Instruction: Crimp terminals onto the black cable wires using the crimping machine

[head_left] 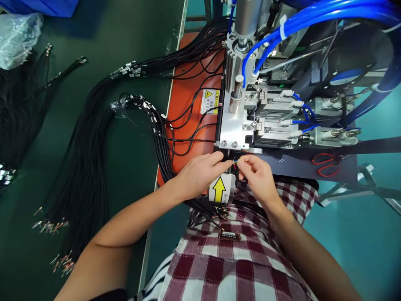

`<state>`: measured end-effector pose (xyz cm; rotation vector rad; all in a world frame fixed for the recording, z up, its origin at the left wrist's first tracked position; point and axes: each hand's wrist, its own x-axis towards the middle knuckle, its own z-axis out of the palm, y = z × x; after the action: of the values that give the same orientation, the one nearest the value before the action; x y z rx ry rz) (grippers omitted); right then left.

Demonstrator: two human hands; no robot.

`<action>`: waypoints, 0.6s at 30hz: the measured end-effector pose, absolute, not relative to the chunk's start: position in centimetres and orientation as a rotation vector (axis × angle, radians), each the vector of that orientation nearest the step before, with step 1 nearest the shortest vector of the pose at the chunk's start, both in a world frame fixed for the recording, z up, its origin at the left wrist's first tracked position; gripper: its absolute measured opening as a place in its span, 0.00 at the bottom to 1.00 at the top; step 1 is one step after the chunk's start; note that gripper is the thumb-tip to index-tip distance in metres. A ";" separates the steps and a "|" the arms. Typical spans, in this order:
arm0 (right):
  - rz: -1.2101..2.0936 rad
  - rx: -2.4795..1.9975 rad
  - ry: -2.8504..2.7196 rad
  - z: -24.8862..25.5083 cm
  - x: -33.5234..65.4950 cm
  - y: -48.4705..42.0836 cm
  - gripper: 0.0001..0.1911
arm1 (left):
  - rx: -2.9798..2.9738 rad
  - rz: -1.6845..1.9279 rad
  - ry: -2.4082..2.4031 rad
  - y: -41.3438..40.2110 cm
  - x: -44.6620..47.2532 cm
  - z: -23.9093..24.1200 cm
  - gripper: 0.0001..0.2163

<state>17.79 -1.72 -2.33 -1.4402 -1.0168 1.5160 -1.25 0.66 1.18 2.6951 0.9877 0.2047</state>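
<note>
My left hand (pixel 200 173) is closed in a pinch on the end of a black cable, most of it hidden by the fingers. Thin coloured wires (pixel 234 162) fan out of that end between my hands. With thumb and forefinger, my right hand (pixel 257 174) pinches the tips of these wires. Both hands are just in front of the machine's metal plate (pixel 233 129), above a label with a yellow arrow (pixel 219 190). A bundle of black cables (pixel 161 146) runs beside my left forearm, and its stripped wire ends (pixel 222 212) lie at my lap.
Blue air hoses (pixel 300 19) arch over the machine's cylinders (pixel 277 106). Red-handled scissors (pixel 327 164) lie on the dark ledge at right. More black cables (pixel 90 138) cover the green table (pixel 131 167). A plastic bag (pixel 19 39) and a blue bin (pixel 52 6) are at upper left.
</note>
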 end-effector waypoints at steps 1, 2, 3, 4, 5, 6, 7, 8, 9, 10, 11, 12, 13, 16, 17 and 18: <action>1.517 -1.444 -1.014 -2.3 17.7 -1.7 0.13 | 2.709 0.204 0.991 0.7 -1.3 1.1 0.15; 1.517 -1.447 -1.013 -2.4 17.7 -1.7 0.13 | 2.723 0.202 0.995 0.7 -1.2 1.1 0.15; 1.515 -1.449 -1.011 -2.4 17.7 -1.7 0.13 | 2.736 0.198 1.000 0.7 -1.2 1.0 0.15; 1.514 -1.449 -1.010 -2.4 17.7 -1.7 0.13 | 2.748 0.194 1.004 0.8 -1.2 1.0 0.15; 1.514 -1.447 -1.009 -2.5 17.7 -1.7 0.12 | 2.759 0.190 1.007 0.8 -1.2 0.9 0.15; 1.517 -1.445 -1.009 -2.5 17.7 -1.7 0.12 | 2.766 0.185 1.006 0.8 -1.2 0.9 0.15; 1.519 -1.443 -1.007 -2.5 17.7 -1.7 0.12 | 2.770 0.181 1.003 0.8 -1.2 0.8 0.14; 1.520 -1.441 -1.004 -2.6 17.7 -1.7 0.12 | 2.771 0.180 1.001 0.7 -1.2 0.8 0.14; 1.520 -1.440 -1.001 -2.6 17.7 -1.7 0.11 | 2.768 0.179 1.003 0.7 -1.2 0.7 0.14; 1.518 -1.443 -1.000 -2.6 17.7 -1.7 0.11 | 2.762 0.178 1.006 0.7 -1.2 0.7 0.15; 1.514 -1.448 -1.001 -2.6 17.7 -1.7 0.11 | 2.754 0.176 1.013 0.7 -1.1 0.6 0.15; 1.509 -1.455 -1.003 -2.6 17.7 -1.8 0.11 | 2.744 0.174 1.019 0.6 -1.1 0.6 0.15; 1.502 -1.461 -1.007 -2.6 17.7 -1.8 0.11 | 2.735 0.171 1.028 0.6 -1.1 0.5 0.15; 1.478 -1.461 -1.018 -2.7 17.6 -2.0 0.10 | 2.719 0.173 1.046 0.5 -1.1 0.4 0.16; 1.467 -1.454 -1.021 -2.8 17.6 -2.1 0.10 | 2.722 0.172 1.051 0.5 -1.1 0.4 0.15; 1.454 -1.444 -1.024 -2.9 17.5 -2.1 0.10 | 2.729 0.171 1.056 0.5 -1.1 0.4 0.15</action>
<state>17.51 -2.15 -2.89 -1.4444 -1.0239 1.4540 -1.07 0.48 0.42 2.7289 1.0564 0.1712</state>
